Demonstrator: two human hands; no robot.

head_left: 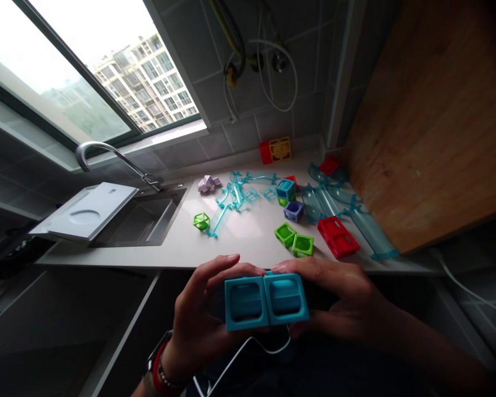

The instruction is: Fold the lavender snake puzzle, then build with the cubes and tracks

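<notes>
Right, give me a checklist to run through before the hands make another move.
1. Left hand on the left turquoise block: ok, curled around its outer side.
2. Right hand on the right turquoise block: ok, fingers above, thumb below.
3. Turquoise blocks side by side: ok, no clear gap at the seam.
4. Blocks locked together: cannot tell; no joint shows.
5. White cable clear of the hands: cannot tell; it loops just below the blocks in view.
6. Red block resting on the counter: ok, lying near its front edge.
</notes>
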